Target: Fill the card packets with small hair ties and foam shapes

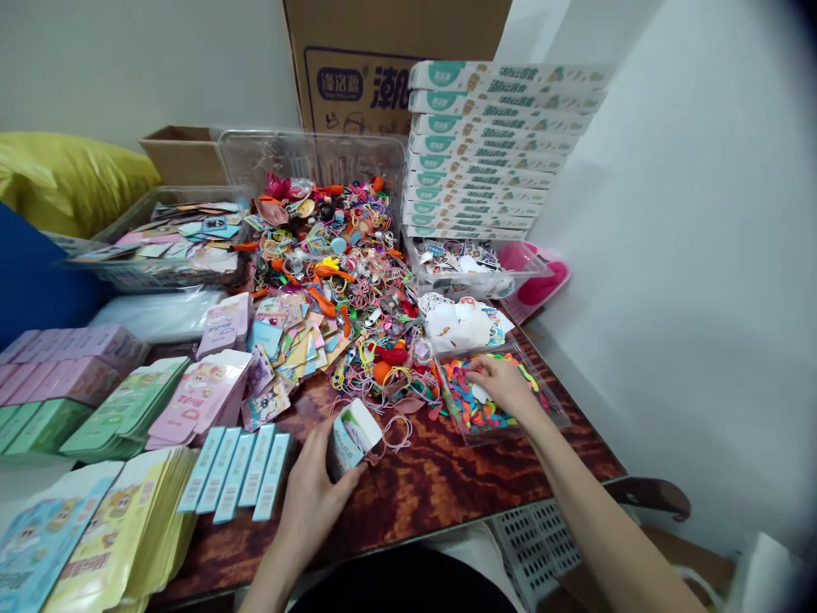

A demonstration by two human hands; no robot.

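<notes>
My left hand (pixel 314 485) is wrapped round a small light-blue cardboard box (pixel 348 443), whose white top flap stands open. Something is inside the box, too small to make out. My right hand (pixel 501 383) reaches into a clear plastic tray (pixel 488 436) of small bright multicoloured pieces (pixel 465 407), its fingers drawn together at the surface. A white scrap (pixel 480 393) lies just under those fingers; what they pinch, if anything, is hidden. Pink hair ties (pixel 397 432) lie beside the box. A row of closed light-blue boxes (pixel 236 472) stands left of my left hand.
A large heap of hair ties and trinkets (pixel 345 247) spills from a clear bin behind my hands. Cards (pixel 306 340) lie before it. Flattened yellow boxes (pixel 140 511) stack at left. Tall stacked white boxes (pixel 485 153) stand at back right, above a bin of stickers (pixel 465 260).
</notes>
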